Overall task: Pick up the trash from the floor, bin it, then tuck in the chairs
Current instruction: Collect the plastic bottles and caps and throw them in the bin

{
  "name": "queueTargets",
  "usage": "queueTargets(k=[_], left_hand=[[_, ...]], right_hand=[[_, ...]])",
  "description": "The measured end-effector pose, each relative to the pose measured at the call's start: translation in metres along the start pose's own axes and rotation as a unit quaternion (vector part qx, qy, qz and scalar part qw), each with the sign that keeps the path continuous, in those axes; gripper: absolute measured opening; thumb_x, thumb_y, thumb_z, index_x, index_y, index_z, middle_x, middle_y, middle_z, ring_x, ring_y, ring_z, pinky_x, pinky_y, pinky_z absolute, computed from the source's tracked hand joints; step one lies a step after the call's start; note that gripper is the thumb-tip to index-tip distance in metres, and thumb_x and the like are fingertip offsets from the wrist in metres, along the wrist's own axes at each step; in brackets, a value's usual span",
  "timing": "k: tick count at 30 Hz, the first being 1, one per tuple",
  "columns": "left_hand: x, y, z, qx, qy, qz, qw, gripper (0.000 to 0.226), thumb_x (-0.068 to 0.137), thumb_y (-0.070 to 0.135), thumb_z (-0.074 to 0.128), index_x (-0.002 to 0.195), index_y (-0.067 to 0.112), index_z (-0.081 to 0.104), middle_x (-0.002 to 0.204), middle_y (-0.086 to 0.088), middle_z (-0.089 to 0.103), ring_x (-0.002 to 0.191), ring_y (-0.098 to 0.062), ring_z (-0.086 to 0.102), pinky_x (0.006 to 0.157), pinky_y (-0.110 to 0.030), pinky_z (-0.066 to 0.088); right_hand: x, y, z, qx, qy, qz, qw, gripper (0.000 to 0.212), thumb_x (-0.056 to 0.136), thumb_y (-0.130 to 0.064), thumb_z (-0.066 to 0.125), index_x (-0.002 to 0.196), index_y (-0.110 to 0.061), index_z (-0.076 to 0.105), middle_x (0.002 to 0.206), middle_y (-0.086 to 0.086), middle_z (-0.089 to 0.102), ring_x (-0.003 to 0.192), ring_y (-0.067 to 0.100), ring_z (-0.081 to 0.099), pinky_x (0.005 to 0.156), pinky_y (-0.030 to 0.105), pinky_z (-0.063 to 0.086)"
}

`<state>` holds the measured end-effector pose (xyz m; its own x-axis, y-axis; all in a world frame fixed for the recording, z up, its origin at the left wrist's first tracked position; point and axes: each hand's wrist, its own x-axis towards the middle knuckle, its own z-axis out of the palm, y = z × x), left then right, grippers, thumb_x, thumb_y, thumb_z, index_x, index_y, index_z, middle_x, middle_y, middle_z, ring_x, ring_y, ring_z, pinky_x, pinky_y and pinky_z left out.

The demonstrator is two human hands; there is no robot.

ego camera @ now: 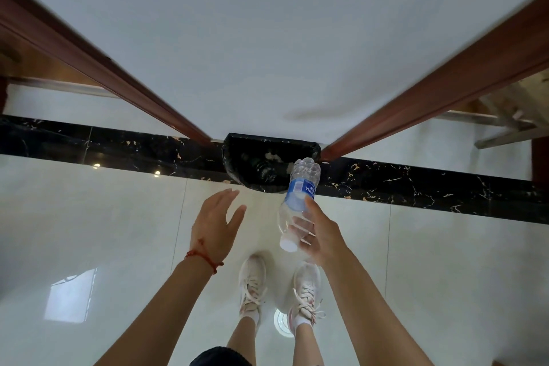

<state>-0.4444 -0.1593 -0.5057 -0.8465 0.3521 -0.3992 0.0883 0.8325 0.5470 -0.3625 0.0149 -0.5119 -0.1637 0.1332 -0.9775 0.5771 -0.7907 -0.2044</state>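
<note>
Over glossy white floor [104,232], near black marble strip [416,184]: right hand [319,235] grips clear plastic bottle [300,196] round neck end, fingers showing through plastic, thumb on blue label. Bottle tilted, white cap toward body, base above rim of black-lined bin [255,163]. Bin against white wall [267,38], between two brown door frames; pale scraps inside, probably paper, too blurred to tell. Left hand [217,223] spread, fingers straight, holding nothing, red string bracelet [205,258] at wrist. Pale sneakers [252,285] below.
</note>
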Motion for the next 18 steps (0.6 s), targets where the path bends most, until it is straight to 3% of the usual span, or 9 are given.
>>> queueTargets(k=[5, 7, 11, 15, 18], left_hand=[[-0.002, -0.016, -0.007, 0.033, -0.005, 0.010, 0.999, 0.041, 0.087, 0.031, 0.052, 0.121, 0.007, 0.055, 0.126, -0.015, 0.057, 0.119, -0.029, 0.050, 0.096, -0.032, 0.036], [0.001, -0.020, -0.010, 0.035, -0.005, 0.006, 0.999, 0.040, 0.088, 0.028, 0.053, 0.121, 0.006, 0.054, 0.126, -0.016, 0.057, 0.119, -0.030, 0.050, 0.095, -0.030, 0.033], [0.006, -0.023, -0.014, 0.033, -0.001, 0.003, 0.999, 0.039, 0.087, 0.022, 0.056, 0.122, 0.006, 0.054, 0.126, -0.015, 0.057, 0.120, -0.029, 0.049, 0.095, -0.028, 0.031], [0.005, -0.021, -0.016, 0.026, -0.004, 0.000, 1.000, 0.039, 0.087, 0.022, 0.055, 0.123, 0.006, 0.053, 0.127, -0.015, 0.056, 0.121, -0.029, 0.048, 0.097, -0.029, 0.033], [0.000, -0.016, -0.019, 0.025, -0.014, -0.001, 1.000, 0.040, 0.088, 0.024, 0.054, 0.124, 0.006, 0.052, 0.128, -0.015, 0.055, 0.122, -0.029, 0.047, 0.099, -0.034, 0.036]], right_hand=[[0.021, -0.017, 0.026, 0.019, 0.009, 0.004, 1.000, 0.041, 0.083, -0.046, 0.060, 0.104, -0.011, 0.052, 0.090, 0.009, 0.060, 0.088, 0.026, 0.058, 0.059, 0.034, 0.047], [0.029, -0.023, 0.035, 0.034, -0.005, 0.009, 0.999, 0.045, 0.084, -0.049, 0.057, 0.109, -0.012, 0.052, 0.092, 0.010, 0.060, 0.091, 0.028, 0.060, 0.063, 0.037, 0.051], [0.040, -0.029, 0.041, 0.035, -0.002, 0.026, 0.999, 0.057, 0.085, -0.050, 0.055, 0.116, -0.003, 0.046, 0.095, 0.017, 0.059, 0.077, 0.028, 0.062, 0.071, 0.039, 0.054], [0.034, -0.025, 0.033, 0.006, 0.027, -0.016, 0.999, 0.040, 0.089, -0.037, 0.055, 0.109, -0.003, 0.050, 0.106, 0.017, 0.060, 0.077, 0.025, 0.062, 0.075, 0.035, 0.054], [0.021, -0.019, 0.030, -0.092, 0.057, -0.108, 0.988, 0.027, 0.090, -0.032, 0.054, 0.104, -0.008, 0.056, 0.108, 0.013, 0.063, 0.087, 0.024, 0.062, 0.082, 0.035, 0.053]])
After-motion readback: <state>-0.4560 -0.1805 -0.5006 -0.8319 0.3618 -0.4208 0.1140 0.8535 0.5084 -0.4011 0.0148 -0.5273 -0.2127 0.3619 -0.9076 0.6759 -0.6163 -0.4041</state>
